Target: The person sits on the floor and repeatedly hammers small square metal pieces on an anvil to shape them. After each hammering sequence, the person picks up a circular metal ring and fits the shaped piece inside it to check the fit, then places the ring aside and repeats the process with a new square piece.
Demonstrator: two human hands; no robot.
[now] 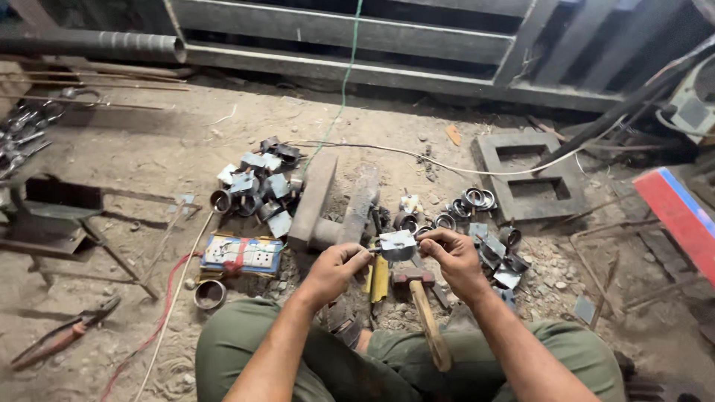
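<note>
Dirt floor (149, 149) | both hands (335, 269) pinch metal plate (397, 244) | colourful socket board (242, 254) left

floor (149, 156): sandy dirt | centre: steel beam (333, 201), hammer (423, 304) | centre-left: metal brackets (257, 186), socket board (242, 254) | lower left: pliers (63, 339) | upper right: concrete block (530, 175)

Person wears olive-green trousers (298, 350), dusty at the knees. Forearms bare, no sleeves, gloves, watch or rings visible.
</note>
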